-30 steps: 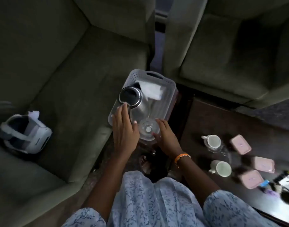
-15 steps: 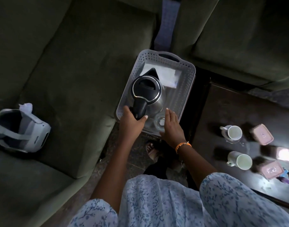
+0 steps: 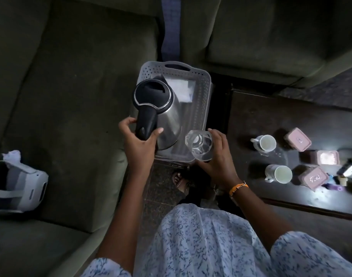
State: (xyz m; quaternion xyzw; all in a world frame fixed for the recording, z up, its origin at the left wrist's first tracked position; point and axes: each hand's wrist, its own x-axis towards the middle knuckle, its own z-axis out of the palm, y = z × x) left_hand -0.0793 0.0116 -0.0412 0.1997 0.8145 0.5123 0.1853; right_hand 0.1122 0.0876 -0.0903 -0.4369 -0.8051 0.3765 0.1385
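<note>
A steel electric kettle [image 3: 169,118] with a black lid and black handle is lifted above a grey perforated plastic basket [image 3: 206,90]. My left hand [image 3: 140,144] grips the kettle's handle. My right hand [image 3: 217,156] holds a clear glass [image 3: 200,145] at the basket's near right corner, its fingers curled round it. White folded paper [image 3: 183,89] lies in the basket's bottom.
Green sofas surround the basket at left and behind. A white headset [image 3: 17,186] lies on the left sofa. The dark table [image 3: 271,108] at right carries two white mugs [image 3: 264,142] [image 3: 279,173], three pink lidded boxes [image 3: 298,139] and small items. My sandalled foot [image 3: 179,180] stands on the floor.
My left hand took the kettle's handle and raised the kettle out of the basket. My right hand closed round the glass and lifted it toward the right.
</note>
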